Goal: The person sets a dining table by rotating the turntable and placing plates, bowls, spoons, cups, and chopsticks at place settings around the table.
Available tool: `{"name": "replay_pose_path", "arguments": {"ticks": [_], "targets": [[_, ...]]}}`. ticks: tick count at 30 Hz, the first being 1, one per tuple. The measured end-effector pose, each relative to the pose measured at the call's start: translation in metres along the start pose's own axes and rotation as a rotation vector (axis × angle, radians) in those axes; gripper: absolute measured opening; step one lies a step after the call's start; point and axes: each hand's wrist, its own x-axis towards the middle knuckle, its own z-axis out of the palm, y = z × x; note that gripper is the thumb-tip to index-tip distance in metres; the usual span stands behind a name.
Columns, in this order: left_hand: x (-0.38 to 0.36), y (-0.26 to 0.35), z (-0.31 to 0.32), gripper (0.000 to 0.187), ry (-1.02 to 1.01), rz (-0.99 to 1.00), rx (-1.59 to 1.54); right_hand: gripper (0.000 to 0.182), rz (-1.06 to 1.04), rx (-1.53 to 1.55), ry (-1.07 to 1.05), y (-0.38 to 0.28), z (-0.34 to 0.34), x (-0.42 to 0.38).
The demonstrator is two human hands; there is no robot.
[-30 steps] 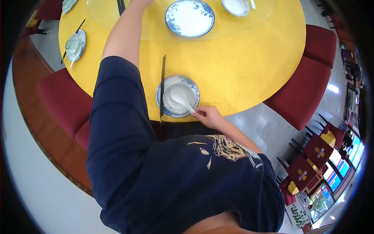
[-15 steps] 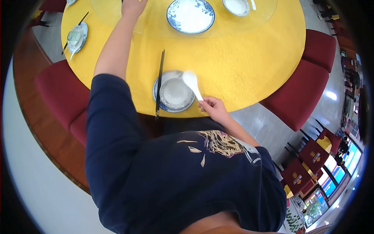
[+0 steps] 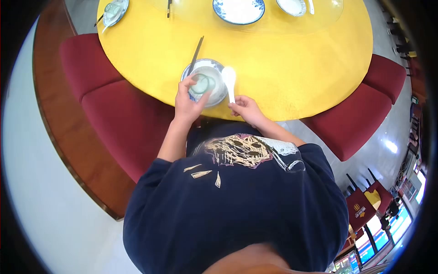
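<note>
My left hand [image 3: 186, 102] is wrapped round a small clear drinking glass [image 3: 200, 85] above a white bowl [image 3: 215, 75]. The bowl sits on a blue-patterned plate [image 3: 204, 63] close to the table's near edge. Dark chopsticks [image 3: 197, 51] lean across the plate's left side, their lower ends hidden by my left hand and the glass. Just right of the bowl, my right hand [image 3: 246, 108] pinches the handle of a white soup spoon [image 3: 229, 78], whose bowl end points away from me.
The round table [image 3: 292, 77] has a yellow cloth and a clear glass turntable [image 3: 315, 25]. Farther back are a blue-flowered plate [image 3: 238, 13], another bowl [image 3: 292, 6] and a chopstick pair [image 3: 169, 8]. A second place setting [image 3: 116, 14] lies far left. Red chairs [image 3: 121, 123] flank me.
My left hand has come back from the far side of the table and now holds a glass over the bowl. My right hand still grips the spoon; the view has shifted.
</note>
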Motion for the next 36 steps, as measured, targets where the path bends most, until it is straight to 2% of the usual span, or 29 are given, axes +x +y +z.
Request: {"name": "replay_pose_path", "arguments": {"ticks": [4,7,8,11,15,19,20,23,26,30,35,36], "targets": [[-0.01,-0.008,0.009,0.058,0.113,-0.032,-0.145,0.021,-0.021,0.016,-0.009,0.001,0.002,-0.002],[0.003,0.016,-0.003,0.075,0.16,-0.274,-0.503,0.02,-0.035,-0.015,0.0,0.003,0.004,-0.003],[0.009,0.026,-0.009,0.088,0.136,-0.305,-0.391,0.02,-0.039,-0.026,0.006,0.003,0.004,-0.003],[0.026,0.031,-0.027,0.092,-0.169,-0.31,0.073,0.02,-0.02,-0.067,-0.015,0.004,0.007,-0.002],[0.04,0.04,-0.033,0.085,-0.404,-0.193,0.372,0.021,0.0,0.017,-0.037,0.011,0.018,0.002],[0.039,0.027,-0.011,0.059,-0.386,-0.052,0.545,0.023,0.033,0.069,-0.029,0.013,0.021,0.003],[0.039,0.026,-0.008,0.047,-0.414,-0.023,0.556,0.023,0.042,0.07,-0.021,0.012,0.022,0.003],[0.04,0.019,0.001,0.043,-0.472,0.061,0.623,0.024,0.083,0.111,-0.032,0.016,0.024,0.007],[0.035,0.01,0.01,0.041,-0.43,0.123,0.63,0.027,0.088,0.115,-0.013,0.021,0.025,0.009],[0.031,-0.001,0.012,0.038,-0.422,0.211,0.6,0.024,0.021,0.116,-0.011,0.034,0.025,0.015],[0.026,-0.005,0.014,0.044,-0.415,0.269,0.566,0.032,-0.015,-0.096,0.094,0.04,0.029,0.02],[0.025,-0.009,0.014,0.045,-0.417,0.267,0.572,0.035,-0.078,-0.217,0.116,0.037,0.027,0.017]]}}
